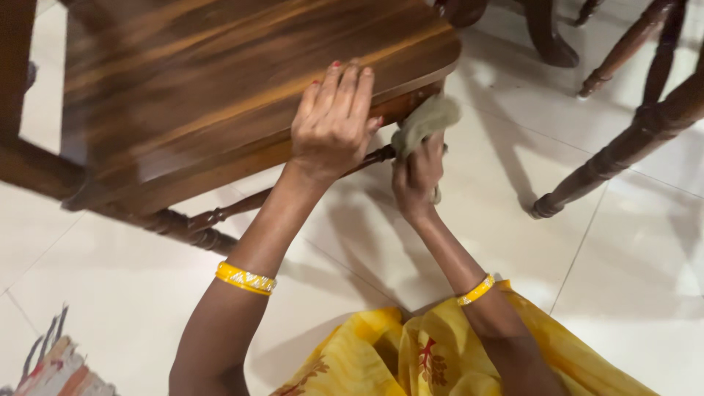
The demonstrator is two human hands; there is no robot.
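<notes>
Step in hand: wiping under the front edge of the wooden chair seat (220, 81), near its right front corner, with a greyish-green cloth (425, 121).
Doing it well: best to keep the cloth bunched firm against the underside of the edge and draw it along the grain, not dab; worth following the corner round to where the turned leg (220, 216) and rail meet the seat, since dust likely gathers in that joint; wise to keep the seat steadied from above so the chair does not slide on the smooth floor.
Left hand (334, 121): spread flat on top of the seat at its front edge, fingers extended over the wood, palm pressing down; grasping nothing, only bracing.
Right hand (418, 176): clenched around the cloth, knuckles up, just below and right of the seat corner.
Cloth: bulging out of the top of the right fist, touching the underside of the seat edge at the right front corner; just beside the left hand's fingertips, lower than them.
Chair: tilted in view, dark striped wood, standing on the white tiled floor (631, 257).
Around: legs of another piece of furniture (623, 150) to the right, well apart from the cloth; striped rug (59, 370) at lower left; yellow bangles on both wrists, yellow garment below.
</notes>
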